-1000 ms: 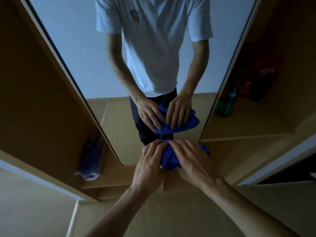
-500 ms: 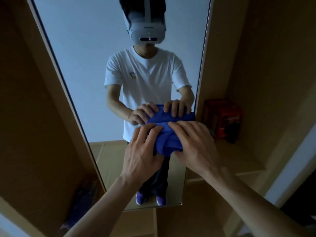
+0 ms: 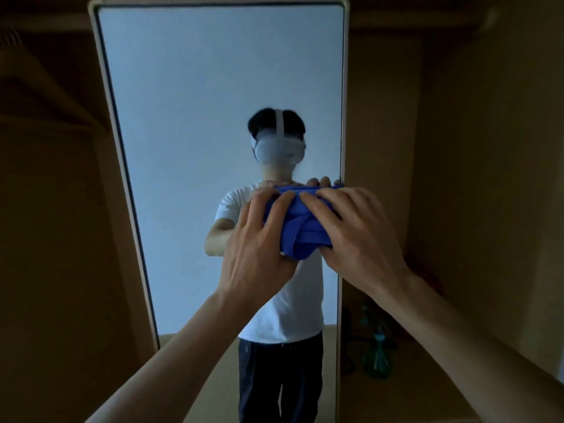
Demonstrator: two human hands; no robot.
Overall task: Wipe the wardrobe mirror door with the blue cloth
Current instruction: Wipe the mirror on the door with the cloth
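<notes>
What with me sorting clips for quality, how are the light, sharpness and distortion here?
Head view: dim, the wardrobe wood dark; the mirror is the brightest area; the left hand, right hand and cloth are fairly sharp; the mirror's left edge slants, likely wide-angle distortion; the green bottle is murky.

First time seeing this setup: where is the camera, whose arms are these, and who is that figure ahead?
No machine here: a person wears one wide-angle camera on the head, so the two bare arms reaching in from below are their own. The tall panel ahead is the wardrobe mirror door, and the figure in it is that person's reflection, headset included. The left hand and the right hand both grip a bunched blue cloth, pressed against the glass near its right edge. On a shelf right of the door stands a green bottle, dim in shadow.
</notes>
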